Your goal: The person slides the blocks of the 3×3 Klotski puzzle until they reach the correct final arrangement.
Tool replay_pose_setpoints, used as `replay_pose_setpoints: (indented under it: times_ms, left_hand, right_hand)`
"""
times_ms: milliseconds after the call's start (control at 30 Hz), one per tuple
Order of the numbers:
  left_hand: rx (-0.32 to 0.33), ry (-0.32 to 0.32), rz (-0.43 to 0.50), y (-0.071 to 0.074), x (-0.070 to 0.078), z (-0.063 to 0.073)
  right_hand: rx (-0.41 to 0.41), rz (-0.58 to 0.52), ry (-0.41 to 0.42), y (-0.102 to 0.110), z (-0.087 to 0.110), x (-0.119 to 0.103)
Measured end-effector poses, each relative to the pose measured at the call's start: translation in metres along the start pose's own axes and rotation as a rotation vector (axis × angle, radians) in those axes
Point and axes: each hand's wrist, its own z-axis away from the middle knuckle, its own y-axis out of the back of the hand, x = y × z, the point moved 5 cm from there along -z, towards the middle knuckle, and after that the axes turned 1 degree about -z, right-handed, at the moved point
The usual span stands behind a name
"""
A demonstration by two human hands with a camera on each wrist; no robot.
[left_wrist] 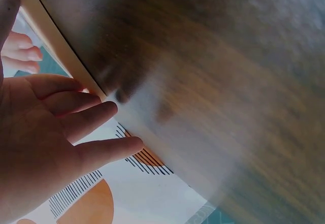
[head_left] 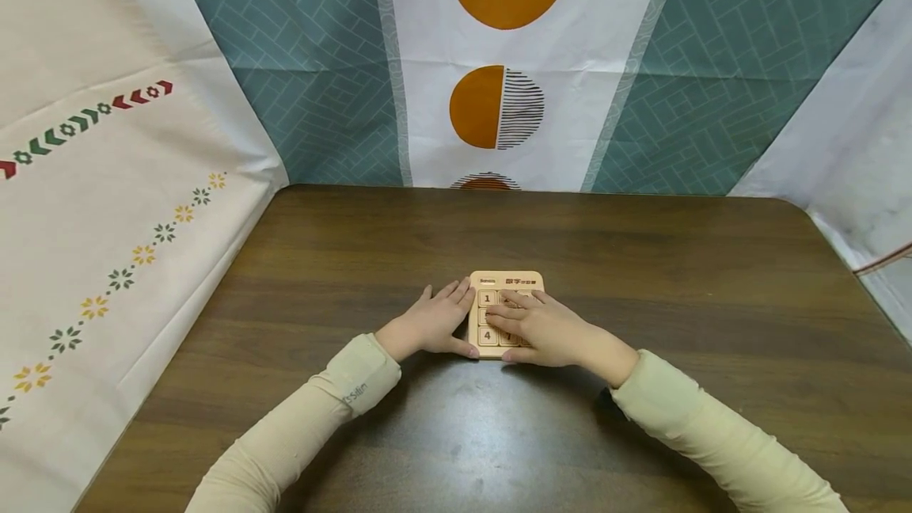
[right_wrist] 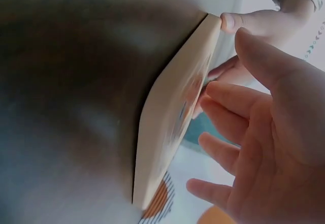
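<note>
A pale wooden number sliding puzzle (head_left: 496,277) lies flat on the brown table, with tiles such as the 1 tile (head_left: 488,298) and the 4 tile (head_left: 488,336) showing. My left hand (head_left: 433,321) lies along its left edge, fingers straight and thumb at the lower left corner. My right hand (head_left: 552,332) reaches over the puzzle from the right, its extended fingers above the middle tiles and hiding several of them. In the right wrist view, the fingers of that right hand (right_wrist: 269,127) are spread, loosely bent, close over the puzzle's face (right_wrist: 162,97).
The brown wooden table (head_left: 342,252) extends around the puzzle on all sides. A patterned teal and white curtain (head_left: 313,62) hangs behind its far edge. White cloth with flower and arrow motifs (head_left: 107,220) covers the left side, and more white cloth (head_left: 862,125) hangs on the right.
</note>
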Motion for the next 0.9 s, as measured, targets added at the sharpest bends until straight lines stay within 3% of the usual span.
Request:
replay_pose_setpoints:
  times_ms: [167,533,900]
  left_hand:
    - [0.001,-0.003,0.006,0.000,0.000,-0.001]
    - [0.006,0.003,-0.003,0.000,0.000,-0.002]
    - [0.011,-0.005,0.011,0.001,0.000,0.000]
  right_hand:
    - [-0.016,-0.001,-0.001,-0.001,0.000,0.001]
    - [-0.014,-0.030,-0.029,-0.002,0.018,0.016]
    - [-0.018,0.010,0.076,-0.004,0.010,-0.016]
